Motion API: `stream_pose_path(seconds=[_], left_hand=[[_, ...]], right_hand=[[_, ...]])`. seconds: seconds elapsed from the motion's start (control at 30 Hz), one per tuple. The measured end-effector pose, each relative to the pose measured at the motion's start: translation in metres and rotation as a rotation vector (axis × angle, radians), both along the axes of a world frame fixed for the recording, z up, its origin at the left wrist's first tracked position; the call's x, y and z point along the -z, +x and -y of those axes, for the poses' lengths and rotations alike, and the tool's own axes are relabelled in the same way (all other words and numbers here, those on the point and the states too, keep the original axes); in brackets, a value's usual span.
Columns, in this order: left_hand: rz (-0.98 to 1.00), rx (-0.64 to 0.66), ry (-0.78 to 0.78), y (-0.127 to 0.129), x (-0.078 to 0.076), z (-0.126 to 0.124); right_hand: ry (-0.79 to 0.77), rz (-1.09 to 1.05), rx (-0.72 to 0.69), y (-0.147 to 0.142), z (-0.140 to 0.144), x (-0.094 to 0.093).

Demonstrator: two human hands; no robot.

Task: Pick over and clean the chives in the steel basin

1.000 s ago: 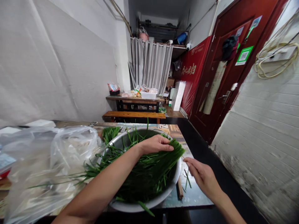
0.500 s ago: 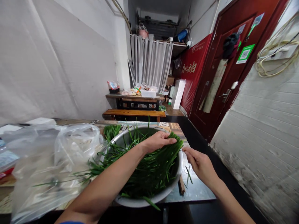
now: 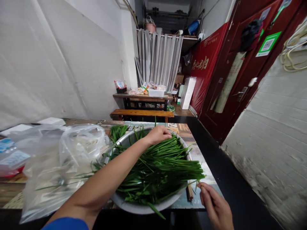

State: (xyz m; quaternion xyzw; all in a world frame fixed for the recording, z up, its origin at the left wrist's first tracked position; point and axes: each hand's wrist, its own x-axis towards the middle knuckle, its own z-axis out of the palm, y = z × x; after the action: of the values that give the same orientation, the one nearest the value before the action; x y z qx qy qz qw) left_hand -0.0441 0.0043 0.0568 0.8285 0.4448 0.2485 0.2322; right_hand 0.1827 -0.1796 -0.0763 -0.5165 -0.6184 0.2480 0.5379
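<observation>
A large metal basin [image 3: 140,209] on the near table is heaped with long green garlic chives [image 3: 165,166]. Their cut ends fan out over its right rim. My left hand [image 3: 159,134] reaches across the basin, its fingers curled down at the far part of the chives; the fingertips are hidden. Just beyond the right rim, my right hand [image 3: 214,203] is closed in a pinch below the chive ends. A thin stick seems to show at its fingertips, mostly hidden. A bundle of thin wooden sticks [image 3: 190,193] lies beside the basin.
A clear plastic bag [image 3: 55,159] covers the table's left side. Another bunch of chives [image 3: 118,131] lies behind the basin. Further back stand a wooden bench [image 3: 142,112] and a table with a white tub [image 3: 157,92]. A red door [image 3: 230,80] is at right.
The gathered chives in my left hand now lie spread over the basin's right rim. My left hand has moved slightly left; my right hand has come down and nearer. The view has shifted a little.
</observation>
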Motion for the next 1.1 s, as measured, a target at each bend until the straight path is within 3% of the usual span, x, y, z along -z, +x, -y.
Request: stream_pose_path(seconds=[0.07, 0.17, 0.3, 0.5, 0.57, 0.77, 0.83, 0.93, 1.1], left_hand=[[-0.168, 0.028, 0.036, 0.006, 0.018, -0.006], [-0.315, -0.065, 0.089, 0.014, 0.043, -0.011], [-0.338, -0.130, 0.123, 0.019, 0.058, -0.016], [-0.319, -0.122, 0.155, 0.025, 0.056, -0.013], [-0.225, -0.131, 0.132, 0.027, 0.052, -0.009], [0.353, -0.062, -0.363, 0.042, 0.034, 0.019], [0.436, -0.069, -0.411, 0.049, 0.031, 0.030], [0.438, -0.114, -0.339, 0.054, 0.030, 0.036], [0.282, -0.245, 0.034, 0.039, 0.037, 0.017]], right_hand=[[-0.023, -0.025, -0.002, -0.001, 0.001, 0.003], [-0.027, -0.024, -0.015, 0.000, 0.000, 0.000], [0.004, 0.008, -0.027, 0.003, -0.002, -0.002], [0.002, 0.045, -0.022, 0.005, -0.004, 0.001], [-0.016, 0.054, -0.029, 0.006, -0.006, -0.002], [-0.133, 0.066, -0.069, 0.012, -0.025, -0.027], [-0.163, 0.052, -0.089, 0.014, -0.032, -0.032], [-0.201, 0.012, -0.132, 0.014, -0.039, -0.033], [-0.224, -0.056, -0.166, 0.014, -0.046, -0.027]])
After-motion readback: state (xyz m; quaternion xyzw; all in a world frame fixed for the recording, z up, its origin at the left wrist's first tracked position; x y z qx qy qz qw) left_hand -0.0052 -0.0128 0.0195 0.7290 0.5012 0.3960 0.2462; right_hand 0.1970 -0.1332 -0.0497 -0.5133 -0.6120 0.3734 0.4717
